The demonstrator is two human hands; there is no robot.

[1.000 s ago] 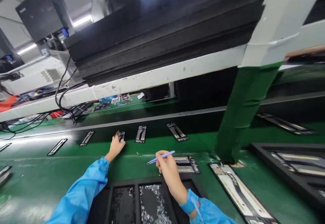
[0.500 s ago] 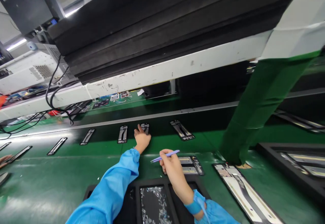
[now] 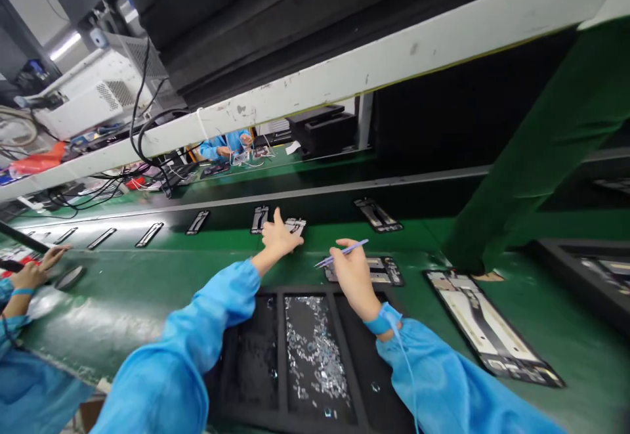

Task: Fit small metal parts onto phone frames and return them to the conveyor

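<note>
The left hand [image 3: 279, 237], fingers spread open, lies on or just beside a metal frame [image 3: 295, 226] on the green bench [image 3: 113, 296], though it's hard to tell which. The right hand [image 3: 352, 283] pinches blue tweezers [image 3: 342, 253] near a black tray [image 3: 295, 288].

A green assembly bench [image 3: 108, 303] carries black trays [image 3: 305, 289] and rows of metal frames [image 3: 197, 222].

**Bench surfaces, read from my remote screen**

I read the slim lilac tweezers [image 3: 342, 253] as smooth plastic-coated. The bright blue sleeve [image 3: 197, 329] is thin, creased cloth. The green bench mat [image 3: 113, 309] looks glossy; the long white-painted beam [image 3: 374, 69] is chipped and scuffed; the black foam sheets [image 3: 246, 27] are matt.
</note>
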